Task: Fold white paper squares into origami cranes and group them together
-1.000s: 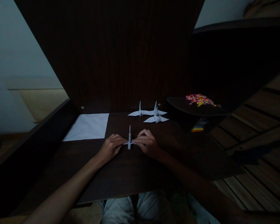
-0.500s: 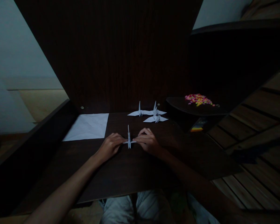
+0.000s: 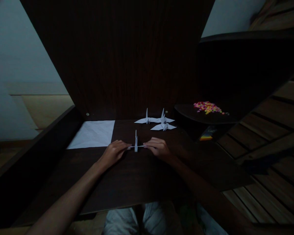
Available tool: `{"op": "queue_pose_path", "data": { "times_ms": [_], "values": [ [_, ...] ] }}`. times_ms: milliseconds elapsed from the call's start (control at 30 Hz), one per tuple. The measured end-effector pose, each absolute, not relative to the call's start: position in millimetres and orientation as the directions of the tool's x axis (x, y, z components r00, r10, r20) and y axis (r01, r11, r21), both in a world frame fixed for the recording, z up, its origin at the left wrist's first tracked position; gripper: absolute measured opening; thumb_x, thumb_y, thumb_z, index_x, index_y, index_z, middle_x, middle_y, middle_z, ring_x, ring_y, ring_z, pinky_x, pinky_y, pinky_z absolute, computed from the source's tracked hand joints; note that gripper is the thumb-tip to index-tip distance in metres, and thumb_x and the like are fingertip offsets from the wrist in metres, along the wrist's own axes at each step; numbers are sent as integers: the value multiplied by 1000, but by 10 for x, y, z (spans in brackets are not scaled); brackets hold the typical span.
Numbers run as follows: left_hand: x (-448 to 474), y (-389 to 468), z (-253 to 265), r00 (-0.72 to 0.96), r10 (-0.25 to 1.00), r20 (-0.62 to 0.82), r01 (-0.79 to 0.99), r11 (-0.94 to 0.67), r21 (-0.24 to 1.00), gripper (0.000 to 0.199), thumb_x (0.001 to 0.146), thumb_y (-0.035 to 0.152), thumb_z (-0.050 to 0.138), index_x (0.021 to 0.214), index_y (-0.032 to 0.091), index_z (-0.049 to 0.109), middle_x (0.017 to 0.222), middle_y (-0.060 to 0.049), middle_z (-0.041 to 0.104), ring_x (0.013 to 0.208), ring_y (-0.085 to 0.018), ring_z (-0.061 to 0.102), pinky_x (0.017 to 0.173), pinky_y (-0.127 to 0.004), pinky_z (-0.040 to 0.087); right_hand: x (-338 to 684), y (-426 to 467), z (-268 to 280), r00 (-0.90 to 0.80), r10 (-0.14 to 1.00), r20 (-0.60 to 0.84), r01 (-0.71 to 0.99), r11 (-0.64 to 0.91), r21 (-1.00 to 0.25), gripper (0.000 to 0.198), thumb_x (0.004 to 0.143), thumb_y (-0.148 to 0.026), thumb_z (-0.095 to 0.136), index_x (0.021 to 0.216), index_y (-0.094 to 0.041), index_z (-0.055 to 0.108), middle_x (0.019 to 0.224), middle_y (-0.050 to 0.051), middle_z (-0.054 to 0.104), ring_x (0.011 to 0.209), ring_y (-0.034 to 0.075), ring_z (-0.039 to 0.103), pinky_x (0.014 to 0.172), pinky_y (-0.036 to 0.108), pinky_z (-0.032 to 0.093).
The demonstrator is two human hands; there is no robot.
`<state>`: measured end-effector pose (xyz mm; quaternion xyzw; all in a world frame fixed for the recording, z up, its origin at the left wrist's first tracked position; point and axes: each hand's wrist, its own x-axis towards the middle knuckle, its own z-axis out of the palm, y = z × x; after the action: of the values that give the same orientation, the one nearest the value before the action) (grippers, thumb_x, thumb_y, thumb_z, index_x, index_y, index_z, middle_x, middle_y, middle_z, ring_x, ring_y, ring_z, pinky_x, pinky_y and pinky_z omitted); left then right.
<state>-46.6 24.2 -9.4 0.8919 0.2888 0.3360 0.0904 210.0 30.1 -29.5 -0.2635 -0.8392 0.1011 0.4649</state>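
Observation:
A white folded paper crane [image 3: 136,143] is held upright over the dark desk, one wing stretched out to each side. My left hand [image 3: 116,151] pinches the tip of its left wing between thumb and fingers. On the opposite side my right hand [image 3: 158,147] is closed on the right wing's tip. Behind them, three finished-looking paper cranes stand close together: one at the left [image 3: 147,119], one at the back right [image 3: 168,119] and one in front [image 3: 163,126]. Left of these lies a creased sheet of white paper [image 3: 91,133].
The dark wooden desk [image 3: 117,186] has a raised side panel on the left and a tall back panel. At the right, a curved shelf [image 3: 183,112] bears a pile of small colourful pieces [image 3: 207,107]. Wooden slats [image 3: 267,195] lie beyond the right edge.
My hands have drawn slightly apart, each keeping its pinch on a wing of the crane. The wings now show wider and flatter. The whole view has shifted a little.

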Motion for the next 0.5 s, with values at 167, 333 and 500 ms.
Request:
{"op": "queue_pose_path", "data": {
  "times_ms": [167, 333, 500],
  "values": [
    [-440, 249, -68, 473, 777, 416, 469, -622, 627, 22, 87, 26, 54, 96, 16, 71, 92, -7, 73, 81, -18, 66, 75, -28, 50, 2084, 291, -261, -240, 747, 620, 380, 660, -648, 13, 79, -30, 68, 85, -21, 75, 82, 6, 74, 71, 19, 67, 70, 34, 53],
    [-402, 256, -63, 354, 912, 207, 409, -350, 843, 26, 80, 37, 62, 89, 14, 73, 73, -4, 73, 67, -18, 66, 64, -26, 51, 2096, 333, -240, -93, 944, 316, 126, 326, -937, 32, 65, -39, 76, 86, -16, 73, 76, 7, 72, 59, 16, 65, 55, 28, 52],
    [-378, 239, -59, 307, 947, 94, 265, -180, 947, 32, 72, 40, 70, 88, 13, 73, 70, -5, 72, 58, -15, 63, 55, -23, 49, 2072, 342, -239, -192, 964, 183, -90, 169, -982, 35, 58, -35, 81, 84, -14, 72, 70, 3, 70, 49, 10, 59, 48, 23, 49]
  ]
}}
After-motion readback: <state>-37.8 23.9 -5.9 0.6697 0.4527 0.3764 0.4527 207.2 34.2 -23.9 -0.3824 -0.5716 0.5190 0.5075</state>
